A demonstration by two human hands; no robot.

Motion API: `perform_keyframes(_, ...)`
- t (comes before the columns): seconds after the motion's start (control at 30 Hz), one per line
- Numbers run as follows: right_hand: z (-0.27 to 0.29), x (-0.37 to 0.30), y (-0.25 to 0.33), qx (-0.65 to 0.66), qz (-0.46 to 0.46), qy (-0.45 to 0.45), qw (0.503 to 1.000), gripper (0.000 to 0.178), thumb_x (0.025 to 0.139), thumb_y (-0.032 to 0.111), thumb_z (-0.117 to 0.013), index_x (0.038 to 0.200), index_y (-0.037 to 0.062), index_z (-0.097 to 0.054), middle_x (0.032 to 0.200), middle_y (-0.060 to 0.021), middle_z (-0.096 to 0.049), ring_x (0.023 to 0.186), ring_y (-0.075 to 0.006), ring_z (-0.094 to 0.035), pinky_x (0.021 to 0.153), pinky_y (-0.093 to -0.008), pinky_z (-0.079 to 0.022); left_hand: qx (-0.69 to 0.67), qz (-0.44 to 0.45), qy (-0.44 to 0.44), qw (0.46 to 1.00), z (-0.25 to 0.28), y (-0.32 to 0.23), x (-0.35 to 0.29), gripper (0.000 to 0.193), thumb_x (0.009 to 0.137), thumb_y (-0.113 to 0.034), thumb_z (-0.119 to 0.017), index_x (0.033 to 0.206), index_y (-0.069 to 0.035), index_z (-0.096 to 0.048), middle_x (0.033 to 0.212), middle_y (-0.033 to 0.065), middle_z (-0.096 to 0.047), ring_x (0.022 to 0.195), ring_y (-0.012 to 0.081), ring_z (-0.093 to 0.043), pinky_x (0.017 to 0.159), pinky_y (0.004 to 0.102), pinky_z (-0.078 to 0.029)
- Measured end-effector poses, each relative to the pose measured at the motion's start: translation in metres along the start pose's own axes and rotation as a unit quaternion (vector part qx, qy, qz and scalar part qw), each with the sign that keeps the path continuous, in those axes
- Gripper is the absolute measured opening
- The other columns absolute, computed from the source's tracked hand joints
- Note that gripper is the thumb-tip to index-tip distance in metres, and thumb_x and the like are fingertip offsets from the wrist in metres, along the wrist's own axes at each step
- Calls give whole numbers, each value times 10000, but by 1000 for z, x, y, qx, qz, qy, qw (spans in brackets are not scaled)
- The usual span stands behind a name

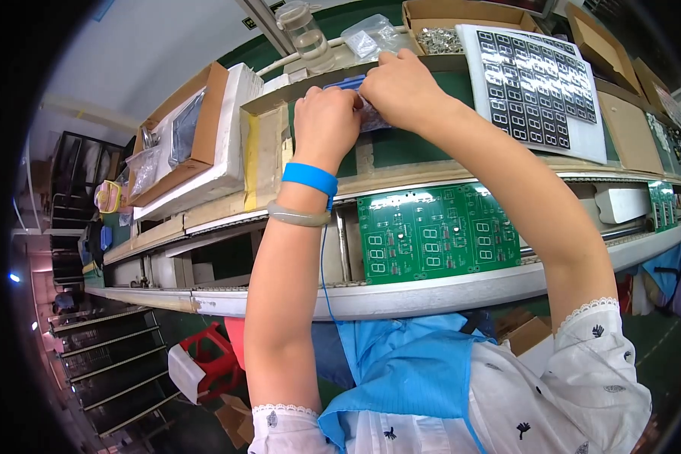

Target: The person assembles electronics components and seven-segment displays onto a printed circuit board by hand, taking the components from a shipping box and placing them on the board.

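Note:
Past the conveyor, at the far side of the work surface, both my hands meet over a blue container (346,82). My left hand (326,125) is curled at its left side, with a blue wrist strap (310,178) and a pale bangle on the wrist. My right hand (403,89) reaches in from the right with bent fingers. Between them shows a shiny, bluish heap or bag of small parts (373,119), too covered to make out. Both sets of fingertips are hidden. Nearer to me, a green circuit board panel (437,233) with several white digit outlines lies on the conveyor.
Right of my hands, black digit displays (523,87) lie on white foam. Behind stand a carton of small metal parts (440,39), a clear jug (307,38) and a plastic bag (371,38). A carton (180,129) on foam stands left. The conveyor rail (227,301) runs before me.

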State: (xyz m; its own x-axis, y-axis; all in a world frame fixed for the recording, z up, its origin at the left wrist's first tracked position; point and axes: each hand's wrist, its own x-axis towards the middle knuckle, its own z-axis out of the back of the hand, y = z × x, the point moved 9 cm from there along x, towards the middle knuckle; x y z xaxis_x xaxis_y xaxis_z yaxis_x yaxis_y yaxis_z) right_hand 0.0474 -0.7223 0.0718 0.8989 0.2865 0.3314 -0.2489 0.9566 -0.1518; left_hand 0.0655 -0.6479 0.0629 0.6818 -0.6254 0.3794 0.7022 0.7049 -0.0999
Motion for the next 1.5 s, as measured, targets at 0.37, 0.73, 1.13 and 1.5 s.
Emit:
perform_keyframes(0.37, 37, -38, -29, 254, -88, -77, 960, 101, 918, 144, -617, 961, 61, -656, 867, -138, -683, 844, -336, -652, 747, -408, -507, -62, 14, -44, 997, 10, 2, -8, 108, 801, -160, -727, 873, -84, -754, 888, 125, -720, 853, 334, -649, 767, 451, -514)
perform_keyframes(0.73, 83, -242, -57, 131, -326, 56, 935, 86, 967, 106, -570, 968, 27, -535, 810, -206, -652, 767, -409, -642, 665, -481, -483, -473, 82, -6, 877, 36, -15, -53, 187, 985, -85, -601, 1123, -44, -720, 866, -27, -626, 751, 58, -508, 681, 213, -434)
perform_keyframes(1.13, 56, -229, -30, 332, -325, 30, 885, 115, 962, 133, -598, 970, 27, -552, 822, -208, -657, 790, -426, -639, 682, -475, -496, -649, 180, 146, 724, -5, -39, -100, 181, 993, -101, -594, 1129, -6, -668, 923, 26, -679, 748, 37, -539, 676, 191, -457)
perform_keyframes(1.5, 40, -223, -12, 361, -292, 87, 881, 112, 970, 143, -575, 977, 33, -557, 779, -202, -646, 750, -434, -634, 665, -487, -489, -669, 163, 170, 705, -18, -48, -105, 189, 960, -78, -655, 1129, -4, -696, 967, 35, -710, 821, 54, -597, 731, 200, -490)
